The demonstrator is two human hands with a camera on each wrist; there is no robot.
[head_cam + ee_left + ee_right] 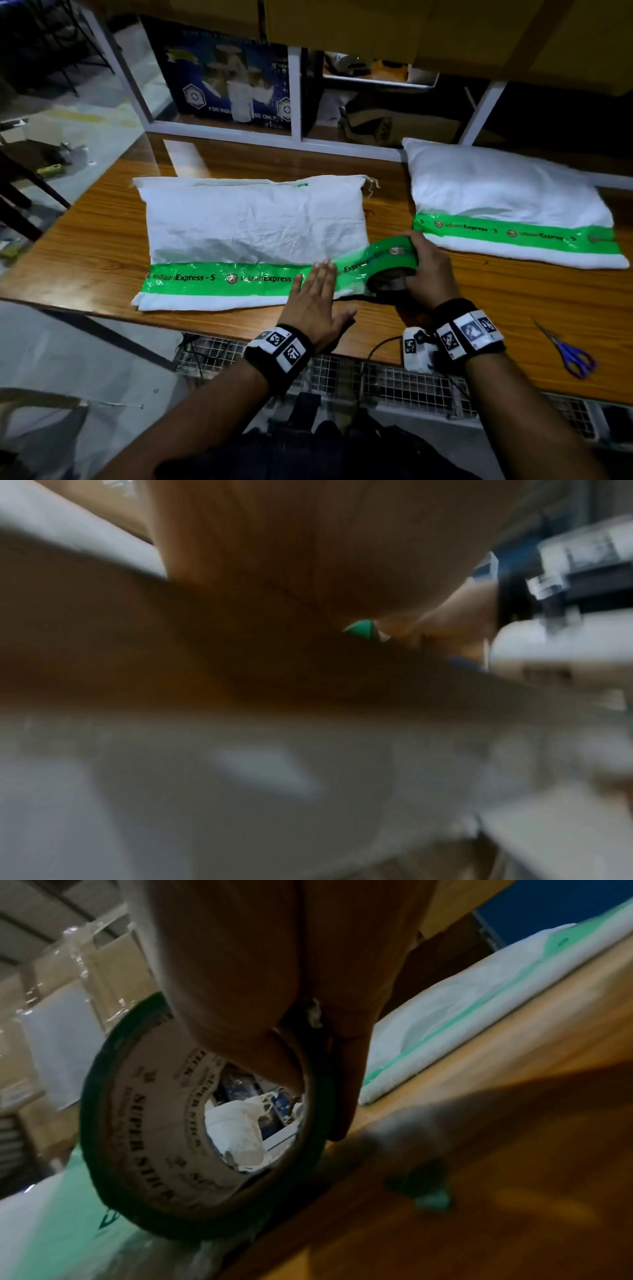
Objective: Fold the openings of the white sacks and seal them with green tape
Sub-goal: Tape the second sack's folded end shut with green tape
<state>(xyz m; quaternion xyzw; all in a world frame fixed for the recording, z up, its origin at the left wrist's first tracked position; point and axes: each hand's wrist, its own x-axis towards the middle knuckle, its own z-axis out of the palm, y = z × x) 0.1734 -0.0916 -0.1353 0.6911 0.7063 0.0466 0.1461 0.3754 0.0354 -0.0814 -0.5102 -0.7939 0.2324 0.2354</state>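
Note:
A white sack (253,226) lies flat on the wooden table (513,308), with a strip of green printed tape (219,279) along its near folded edge. My left hand (317,291) lies flat with straight fingers pressing the tape near the sack's right end. My right hand (423,265) grips the green tape roll (394,263) standing just off that end, the tape running from it to the sack. In the right wrist view the roll (192,1123) shows its cardboard core, my thumb inside. A second white sack (507,198) with a green band lies at the right.
Blue-handled scissors (572,353) lie on the table's near right. A white-framed shelf (294,92) behind the table holds a blue printed box (226,72) and cardboard. The table's near edge runs just below my wrists, with a wire grid (394,380) beneath.

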